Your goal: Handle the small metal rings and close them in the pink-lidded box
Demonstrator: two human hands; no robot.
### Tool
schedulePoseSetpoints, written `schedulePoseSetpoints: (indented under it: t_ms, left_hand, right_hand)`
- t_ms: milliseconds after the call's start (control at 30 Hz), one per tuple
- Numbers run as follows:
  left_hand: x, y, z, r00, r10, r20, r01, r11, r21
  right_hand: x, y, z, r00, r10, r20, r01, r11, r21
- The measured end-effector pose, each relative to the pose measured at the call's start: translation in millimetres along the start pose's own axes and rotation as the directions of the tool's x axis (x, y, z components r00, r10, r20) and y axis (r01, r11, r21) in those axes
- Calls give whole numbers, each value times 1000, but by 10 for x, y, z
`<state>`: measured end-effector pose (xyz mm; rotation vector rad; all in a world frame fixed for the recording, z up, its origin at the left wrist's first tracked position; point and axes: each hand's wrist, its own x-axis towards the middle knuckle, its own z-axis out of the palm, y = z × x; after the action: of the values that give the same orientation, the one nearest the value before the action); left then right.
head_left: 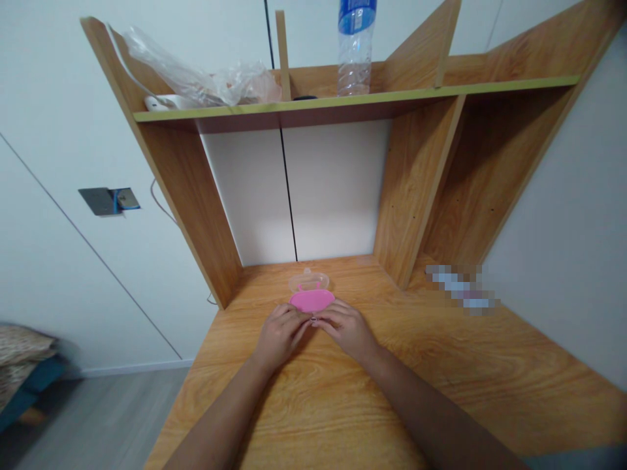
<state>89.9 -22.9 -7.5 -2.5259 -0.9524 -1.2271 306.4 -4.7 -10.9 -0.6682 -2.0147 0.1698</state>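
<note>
My left hand [283, 331] and my right hand [347, 328] meet over the desk, fingertips pinched together. Between them is a small, shiny item [314, 319], too small to name, which both hands grip. Just beyond the fingers lies a pink oval box [312, 299], its near edge partly hidden by my hands. Its clear lid [294, 283] is swung open toward the back, and a pink handle [309, 285] shows over the lid.
The wooden desk [323, 405] carries a hutch with upright panels [416, 176]. A blurred-out item [460, 287] lies at the right. On the upper shelf [313, 104] stand a plastic bottle [354, 59] and a crumpled clear bag [220, 85]. An uncovered wall box [108, 201] is at left.
</note>
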Motion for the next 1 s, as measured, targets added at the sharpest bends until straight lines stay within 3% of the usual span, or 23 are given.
schedulePoseSetpoints:
  t_ms: [467, 667, 1000]
  left_hand:
    - [22, 31, -58, 999, -34, 6, 34, 999, 0]
    - [20, 36, -51, 1000, -30, 1, 30, 1000, -9]
    - [19, 42, -51, 999, -44, -27, 43, 999, -26]
  right_hand:
    - [-19, -31, -13, 998, -23, 51, 24, 1000, -8]
    - [9, -58, -30, 999, -26, 20, 26, 1000, -3]
    - [22, -58, -37, 994, -113, 13, 112, 991, 71]
